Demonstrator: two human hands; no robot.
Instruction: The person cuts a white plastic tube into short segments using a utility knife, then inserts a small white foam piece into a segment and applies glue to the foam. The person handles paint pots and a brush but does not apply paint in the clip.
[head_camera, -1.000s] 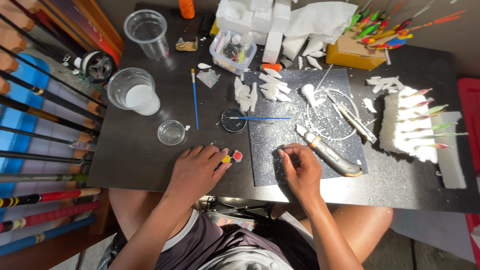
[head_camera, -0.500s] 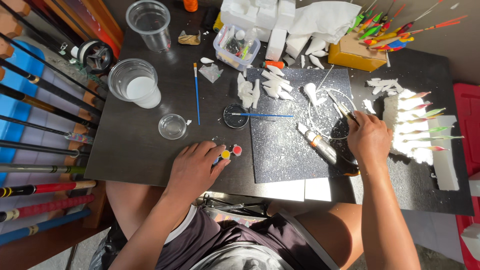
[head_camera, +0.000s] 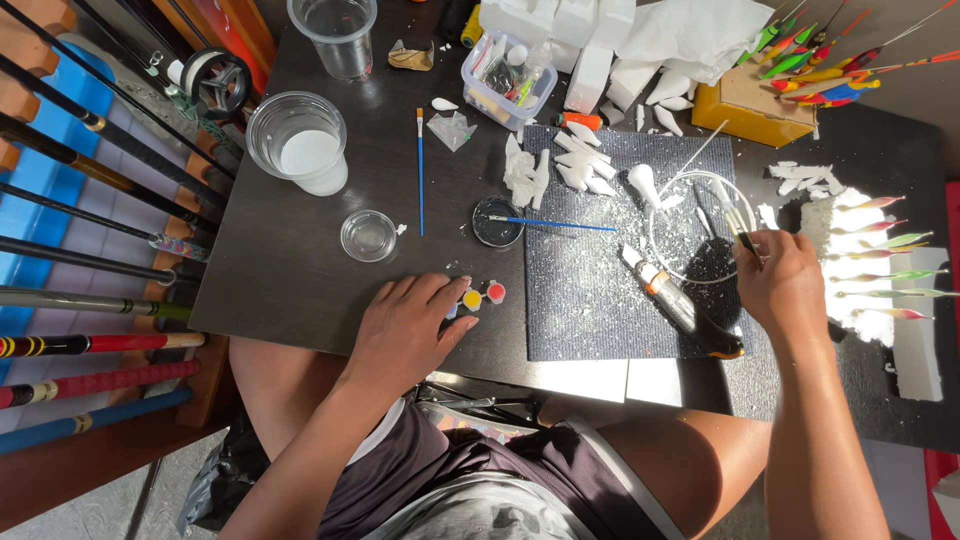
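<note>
Left hand (head_camera: 408, 325) flat, fingers spread, on the dark table (head_camera: 290, 270), fingertips touching the small paint pots (head_camera: 478, 296). Right hand (head_camera: 785, 280) pinched on a thin tool (head_camera: 733, 222) over the right of the grey mat (head_camera: 600, 270), beside the utility knife (head_camera: 680, 305).

Mat (head_camera: 585, 300) on table (head_camera: 300, 280), cups (head_camera: 300, 140) left, foam block (head_camera: 900, 300) right

Dark counter (head_camera: 300, 270): we note grey mat (head_camera: 590, 300), clear cups (head_camera: 300, 140), blue brush (head_camera: 420, 170), paint pots (head_camera: 482, 296), yellow box (head_camera: 745, 105), white foam block (head_camera: 905, 300).
</note>
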